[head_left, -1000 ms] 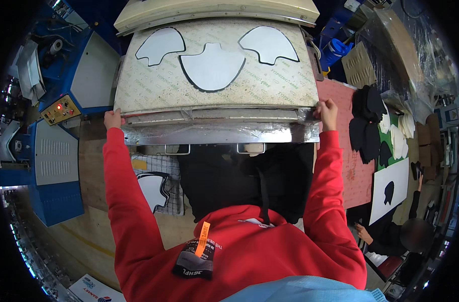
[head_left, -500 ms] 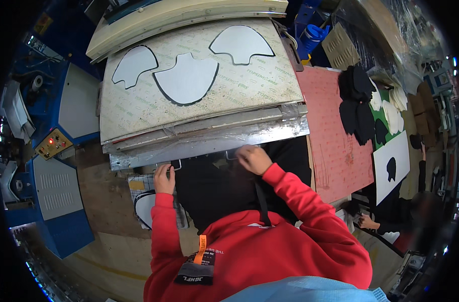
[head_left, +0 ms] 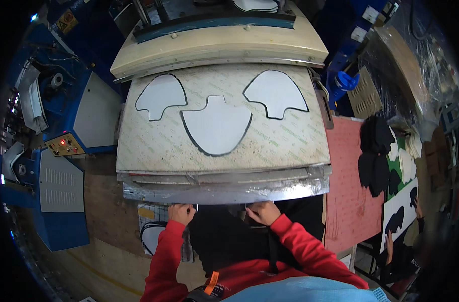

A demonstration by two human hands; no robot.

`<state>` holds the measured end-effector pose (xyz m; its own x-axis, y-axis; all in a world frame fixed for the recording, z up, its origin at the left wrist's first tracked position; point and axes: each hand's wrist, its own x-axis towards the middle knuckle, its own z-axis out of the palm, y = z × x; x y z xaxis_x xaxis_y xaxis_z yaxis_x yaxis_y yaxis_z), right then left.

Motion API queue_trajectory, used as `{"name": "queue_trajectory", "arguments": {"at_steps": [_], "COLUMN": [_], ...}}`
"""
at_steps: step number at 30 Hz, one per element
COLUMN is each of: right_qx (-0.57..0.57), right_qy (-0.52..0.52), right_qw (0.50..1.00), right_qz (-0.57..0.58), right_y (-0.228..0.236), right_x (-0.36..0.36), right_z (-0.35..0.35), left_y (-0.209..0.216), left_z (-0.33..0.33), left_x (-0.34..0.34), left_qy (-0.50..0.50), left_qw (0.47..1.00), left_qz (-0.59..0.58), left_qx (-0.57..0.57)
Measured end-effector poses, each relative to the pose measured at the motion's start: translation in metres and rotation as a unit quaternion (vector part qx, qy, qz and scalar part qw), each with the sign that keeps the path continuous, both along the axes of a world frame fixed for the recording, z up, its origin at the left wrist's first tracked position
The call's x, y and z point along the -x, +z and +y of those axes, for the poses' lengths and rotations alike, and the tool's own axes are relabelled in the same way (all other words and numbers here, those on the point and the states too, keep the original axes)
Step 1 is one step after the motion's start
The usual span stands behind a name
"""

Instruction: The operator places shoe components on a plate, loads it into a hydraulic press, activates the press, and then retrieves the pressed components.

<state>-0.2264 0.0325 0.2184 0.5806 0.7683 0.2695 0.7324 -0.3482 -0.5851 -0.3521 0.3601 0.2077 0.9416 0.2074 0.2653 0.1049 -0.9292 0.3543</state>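
Note:
My left hand (head_left: 182, 213) is closed around a metal handle (head_left: 196, 207) at the front of a sliding press tray. To its right, my right hand (head_left: 263, 213) is closed on the tray's other handle (head_left: 247, 206). The tray's metal front edge (head_left: 229, 194) runs just beyond my knuckles. On the pale, worn board (head_left: 149, 146) of the tray lie three white fan-shaped pieces with dark rims: a left piece (head_left: 162, 94), a middle piece (head_left: 217, 126) turned the other way, and a right piece (head_left: 277, 93). They lie flat and apart.
A cream press head (head_left: 214, 48) spans the tray's far side. On the right stands a red-topped table (head_left: 352, 171) with black cut pieces (head_left: 374, 173). Beyond it, another person's hands work at a white sheet (head_left: 398, 204). A blue-grey cabinet with a control panel (head_left: 64, 144) stands left.
My right hand has come down onto its handle, and my left fingers have curled around theirs. The view has shifted, so the tray sits lower. The other person's hands have reached the white sheet.

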Motion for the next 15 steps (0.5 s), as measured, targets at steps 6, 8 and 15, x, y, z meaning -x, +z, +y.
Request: {"name": "queue_trajectory", "arguments": {"at_steps": [6,8,15], "right_qx": [-0.025,0.0,0.003], "right_qy": [-0.035,-0.016,-0.028], "right_qw": [0.998,1.0,0.999], "right_qz": [-0.037,0.0,-0.025], "right_y": [0.004,0.006,-0.003], "right_x": [-0.003,-0.005,-0.01], "right_z": [0.005,0.005,0.007], "left_y": [-0.006,-0.009,-0.024], "left_z": [0.001,-0.001,-0.006], "left_x": [-0.003,-0.004,-0.012], "left_qy": [-0.012,0.021,0.076], "left_qw": [1.0,0.999,0.996], "left_qz": [-0.01,-0.031,-0.025], "left_qx": [-0.015,-0.029,-0.046]}}
